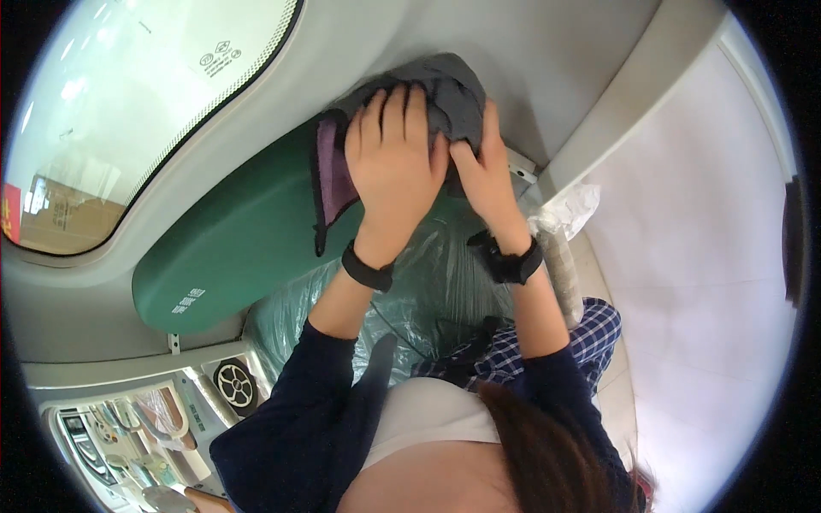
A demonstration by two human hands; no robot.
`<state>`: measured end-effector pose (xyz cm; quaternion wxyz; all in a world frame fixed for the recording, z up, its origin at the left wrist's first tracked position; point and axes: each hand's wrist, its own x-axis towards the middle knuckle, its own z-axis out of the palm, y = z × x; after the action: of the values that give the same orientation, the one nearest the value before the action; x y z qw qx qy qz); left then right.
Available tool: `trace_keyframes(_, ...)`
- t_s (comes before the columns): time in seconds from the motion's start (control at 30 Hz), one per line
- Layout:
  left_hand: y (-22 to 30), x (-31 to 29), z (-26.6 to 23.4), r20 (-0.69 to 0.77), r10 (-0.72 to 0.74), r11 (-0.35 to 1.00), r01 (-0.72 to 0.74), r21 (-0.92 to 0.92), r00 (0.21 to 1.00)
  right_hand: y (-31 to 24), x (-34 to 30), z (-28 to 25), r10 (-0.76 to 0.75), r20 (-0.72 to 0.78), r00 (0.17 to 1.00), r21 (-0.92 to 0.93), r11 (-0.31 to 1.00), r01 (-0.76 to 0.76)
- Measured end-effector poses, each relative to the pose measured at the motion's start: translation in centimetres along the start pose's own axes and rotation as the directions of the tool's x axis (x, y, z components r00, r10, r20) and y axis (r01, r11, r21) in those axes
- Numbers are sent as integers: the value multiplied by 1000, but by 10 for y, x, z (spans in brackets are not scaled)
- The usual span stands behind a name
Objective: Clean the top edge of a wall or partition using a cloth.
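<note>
A bunched grey cloth (457, 98) lies against the pale wall panel at the top of a green padded backrest (231, 231). Its purple side (335, 167), edged in black, hangs down over the green padding. My left hand (393, 162) grips the cloth from above, its fingers bent over the folds and slightly apart. Beside it, my right hand (486, 175) holds the cloth's right edge between thumb and fingers. Both thumbs nearly meet at the lower edge of the cloth. Some of the fingertips are sunk in the folds. Dark bands (368, 267) circle both wrists.
A window (128, 111) with a dark rim is at the upper left. Clear plastic film covers the green seat (402, 282) below my arms. A pale post (633, 103) and a wrapped armrest (560, 265) stand to the right. A round vent (235, 383) is at the lower left.
</note>
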<state>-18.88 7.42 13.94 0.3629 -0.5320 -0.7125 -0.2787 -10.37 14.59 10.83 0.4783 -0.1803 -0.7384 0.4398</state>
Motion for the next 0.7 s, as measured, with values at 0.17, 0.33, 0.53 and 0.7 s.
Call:
trace_keyframes(0.17, 26, -13, 14, 208, 155, 988, -150, -37, 966, 36, -40, -6, 286, -180, 941, 244, 940, -239)
trace_keyframes(0.33, 21, -25, 32, 243, 200, 971, -158, -182, 949, 21, -34, -13, 292, -130, 947, 211, 942, -262)
trace_keyframes(0.53, -9, 20, -20, 8, -107, 976, 107, -187, 994, -53, 12, 5, 4, 97, 995, 5, 1000, -5)
trace_keyframes(0.7, -19, -12, -13, -5, 29, 1000, -29, 10, 1000, -20, -16, 18, -265, 13, 964, -214, 941, 261)
